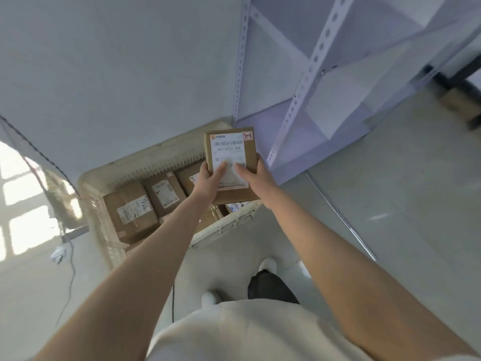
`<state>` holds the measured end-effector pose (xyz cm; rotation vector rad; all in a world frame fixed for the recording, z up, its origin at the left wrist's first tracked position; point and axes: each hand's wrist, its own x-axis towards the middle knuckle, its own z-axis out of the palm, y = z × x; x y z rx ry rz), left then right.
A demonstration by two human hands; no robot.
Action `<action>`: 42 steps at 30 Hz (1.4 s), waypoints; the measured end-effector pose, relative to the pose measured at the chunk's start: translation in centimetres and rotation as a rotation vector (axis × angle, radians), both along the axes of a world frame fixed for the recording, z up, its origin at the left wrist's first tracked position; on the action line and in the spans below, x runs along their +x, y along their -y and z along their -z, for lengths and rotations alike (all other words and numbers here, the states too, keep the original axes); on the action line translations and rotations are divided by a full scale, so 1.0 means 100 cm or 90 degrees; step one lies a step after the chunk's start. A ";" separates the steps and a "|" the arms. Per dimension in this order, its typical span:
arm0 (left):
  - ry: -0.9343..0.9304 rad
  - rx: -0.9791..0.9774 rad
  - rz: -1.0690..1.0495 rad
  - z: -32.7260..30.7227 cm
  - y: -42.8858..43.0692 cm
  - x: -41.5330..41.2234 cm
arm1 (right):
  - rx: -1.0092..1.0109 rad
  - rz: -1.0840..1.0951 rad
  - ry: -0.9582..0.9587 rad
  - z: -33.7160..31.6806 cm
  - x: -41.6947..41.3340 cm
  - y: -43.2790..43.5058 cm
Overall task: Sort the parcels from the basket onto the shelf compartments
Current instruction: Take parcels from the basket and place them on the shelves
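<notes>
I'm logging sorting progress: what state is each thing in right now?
Held parcel, lifted above the basket, label up, marked 2-2.
Left hand, grips the parcel's left edge.
Right hand, grips its right edge.
Basket, on the floor, several parcels inside.
Shelf, upright beside the basket.

Matt brown cardboard parcel (231, 165) with a smooth white paper label (229, 155); slatted cream plastic basket (156, 162); painted, perforated metal shelf (307, 82); glossy pale floor (390, 204).

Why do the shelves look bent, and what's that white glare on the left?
Head view: the wide-angle lens bows the shelf posts; the window-shaped patch at left is overexposed light; the parcel label is slightly soft, only the large print readable.
</notes>
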<state>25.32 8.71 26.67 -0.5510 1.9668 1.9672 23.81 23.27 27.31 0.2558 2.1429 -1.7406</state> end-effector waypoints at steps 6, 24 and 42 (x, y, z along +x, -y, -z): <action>-0.004 0.014 0.119 -0.010 -0.094 -0.008 | -0.015 0.137 -0.005 -0.012 0.016 -0.093; 0.000 0.078 0.292 -0.008 -0.436 -0.057 | -0.024 0.292 -0.035 -0.028 0.019 -0.430; 0.001 0.029 0.254 0.008 -0.559 -0.278 | -0.043 0.194 -0.015 -0.002 -0.215 -0.563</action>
